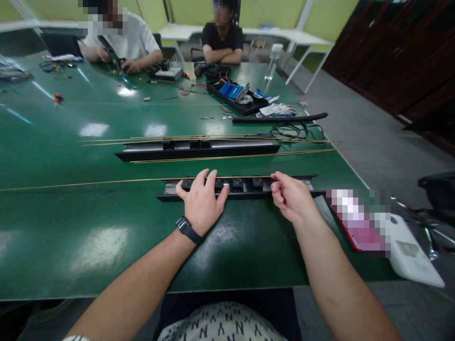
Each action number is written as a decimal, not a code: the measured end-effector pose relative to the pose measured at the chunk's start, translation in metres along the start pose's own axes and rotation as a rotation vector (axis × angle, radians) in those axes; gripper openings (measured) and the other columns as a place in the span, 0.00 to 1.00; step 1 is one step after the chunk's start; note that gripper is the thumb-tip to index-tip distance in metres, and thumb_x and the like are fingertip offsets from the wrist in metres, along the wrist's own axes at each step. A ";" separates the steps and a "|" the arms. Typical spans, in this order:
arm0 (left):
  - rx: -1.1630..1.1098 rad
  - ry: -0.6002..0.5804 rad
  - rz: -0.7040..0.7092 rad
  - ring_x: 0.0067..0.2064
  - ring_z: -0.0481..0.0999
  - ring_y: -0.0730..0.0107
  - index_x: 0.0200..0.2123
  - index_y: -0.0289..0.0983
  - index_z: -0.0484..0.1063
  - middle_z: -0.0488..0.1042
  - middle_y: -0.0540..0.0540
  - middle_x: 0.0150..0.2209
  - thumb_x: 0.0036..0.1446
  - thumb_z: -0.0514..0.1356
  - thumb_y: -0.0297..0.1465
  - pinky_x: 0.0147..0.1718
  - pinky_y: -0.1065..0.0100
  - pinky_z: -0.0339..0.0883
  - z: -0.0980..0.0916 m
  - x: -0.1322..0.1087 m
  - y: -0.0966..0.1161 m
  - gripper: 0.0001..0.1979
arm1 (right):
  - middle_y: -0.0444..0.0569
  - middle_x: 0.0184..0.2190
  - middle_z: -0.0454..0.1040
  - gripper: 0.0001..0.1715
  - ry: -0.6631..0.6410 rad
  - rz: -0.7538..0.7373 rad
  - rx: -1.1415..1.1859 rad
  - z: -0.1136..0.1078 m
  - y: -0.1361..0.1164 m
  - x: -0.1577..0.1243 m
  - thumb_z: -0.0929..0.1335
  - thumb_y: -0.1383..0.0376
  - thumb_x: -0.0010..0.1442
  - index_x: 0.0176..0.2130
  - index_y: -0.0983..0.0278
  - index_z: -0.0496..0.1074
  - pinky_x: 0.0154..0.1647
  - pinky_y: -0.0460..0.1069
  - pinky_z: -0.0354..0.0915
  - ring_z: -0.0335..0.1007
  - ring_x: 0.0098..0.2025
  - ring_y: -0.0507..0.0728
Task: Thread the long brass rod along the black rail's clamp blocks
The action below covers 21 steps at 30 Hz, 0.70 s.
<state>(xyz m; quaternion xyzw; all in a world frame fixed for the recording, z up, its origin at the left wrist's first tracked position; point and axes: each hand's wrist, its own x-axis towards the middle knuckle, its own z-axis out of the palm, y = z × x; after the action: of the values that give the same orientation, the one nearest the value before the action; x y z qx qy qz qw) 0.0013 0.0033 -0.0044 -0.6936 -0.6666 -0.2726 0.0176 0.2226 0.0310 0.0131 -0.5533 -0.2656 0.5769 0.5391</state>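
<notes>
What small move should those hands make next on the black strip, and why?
Probably ease the thin brass rod down into the near black strip at its right end. The right hand seems to pinch the rod's end at the strip's far edge, while the left hand lies flat on the strip, steadying it.

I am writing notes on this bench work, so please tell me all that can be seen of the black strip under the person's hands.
The black strip is long, narrow and flat, lying crosswise on the green table. Its open top shows a row of black blocks on a silvery base. The left hand rests flat on the blocks; the right hand pinches the end of a brass-coloured rod along its far edge.
</notes>
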 end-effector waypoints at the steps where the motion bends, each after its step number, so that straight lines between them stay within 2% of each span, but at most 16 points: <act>1: -0.001 0.001 0.001 0.62 0.70 0.50 0.60 0.43 0.68 0.70 0.38 0.63 0.67 0.56 0.42 0.65 0.37 0.42 0.000 0.000 0.000 0.21 | 0.40 0.17 0.68 0.06 -0.026 0.016 0.009 0.000 0.000 -0.001 0.68 0.65 0.66 0.38 0.66 0.71 0.07 0.40 0.43 0.53 0.11 0.46; 4: 0.006 -0.004 0.000 0.62 0.70 0.49 0.60 0.43 0.69 0.70 0.38 0.63 0.67 0.56 0.42 0.64 0.37 0.42 0.001 0.000 0.000 0.21 | 0.41 0.18 0.68 0.07 -0.075 0.044 -0.016 0.004 0.004 -0.003 0.68 0.64 0.66 0.38 0.66 0.71 0.07 0.40 0.43 0.53 0.11 0.46; 12: 0.027 -0.018 -0.013 0.62 0.70 0.50 0.61 0.43 0.68 0.69 0.37 0.64 0.68 0.55 0.43 0.65 0.37 0.41 -0.001 -0.001 0.000 0.22 | 0.40 0.18 0.66 0.06 -0.091 0.018 0.027 0.008 0.007 -0.005 0.68 0.65 0.66 0.37 0.67 0.72 0.07 0.40 0.43 0.52 0.11 0.46; 21: 0.030 -0.019 -0.018 0.63 0.70 0.49 0.61 0.42 0.68 0.69 0.37 0.65 0.68 0.54 0.43 0.65 0.37 0.40 0.000 -0.001 -0.001 0.22 | 0.40 0.18 0.66 0.07 -0.039 -0.003 0.071 0.007 0.008 -0.004 0.70 0.65 0.63 0.35 0.66 0.72 0.07 0.40 0.44 0.53 0.11 0.45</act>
<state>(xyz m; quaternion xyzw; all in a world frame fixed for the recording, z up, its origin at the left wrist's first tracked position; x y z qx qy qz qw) 0.0004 0.0022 -0.0048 -0.6900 -0.6767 -0.2562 0.0191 0.2130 0.0267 0.0092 -0.5218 -0.2564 0.5958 0.5541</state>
